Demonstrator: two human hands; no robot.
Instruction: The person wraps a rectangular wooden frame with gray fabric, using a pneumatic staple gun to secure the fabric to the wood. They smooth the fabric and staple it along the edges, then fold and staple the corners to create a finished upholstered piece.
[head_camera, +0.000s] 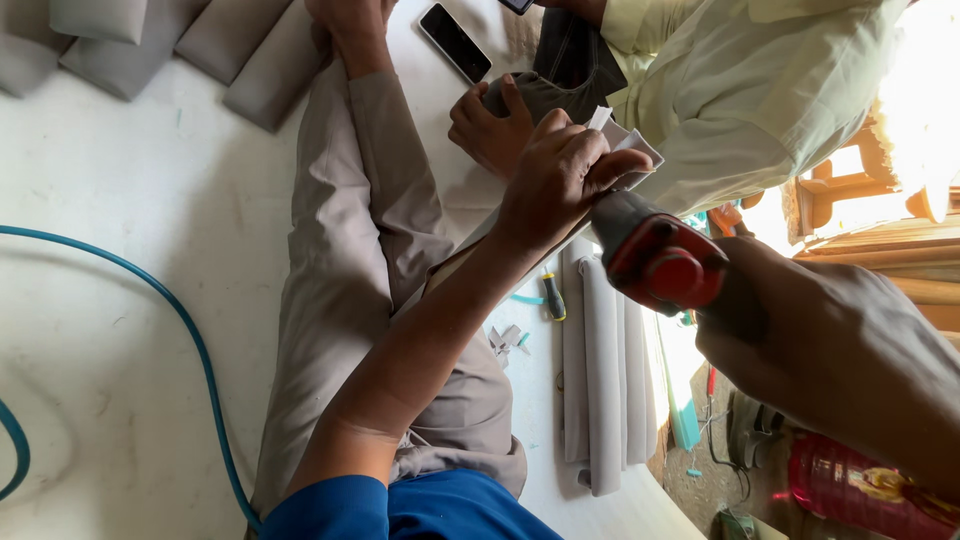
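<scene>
A blue air hose (190, 340) curves across the white floor at left. Finished grey padded panels (240, 50) lie above. At centre, the left hand (555, 180) pinches grey fabric (628, 150) folded over a piece (its underside hidden). The right hand (830, 350) grips a red staple gun (655, 255), nose at the fold; this piece remains unfinished.

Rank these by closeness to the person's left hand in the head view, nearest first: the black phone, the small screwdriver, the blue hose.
From the left hand:
1. Small screwdriver, just below the hand, beside the grey rolled fabric.
2. Black phone, above and to the left, near the top edge.
3. Blue hose, far out on the left, curving across the white surface.
</scene>
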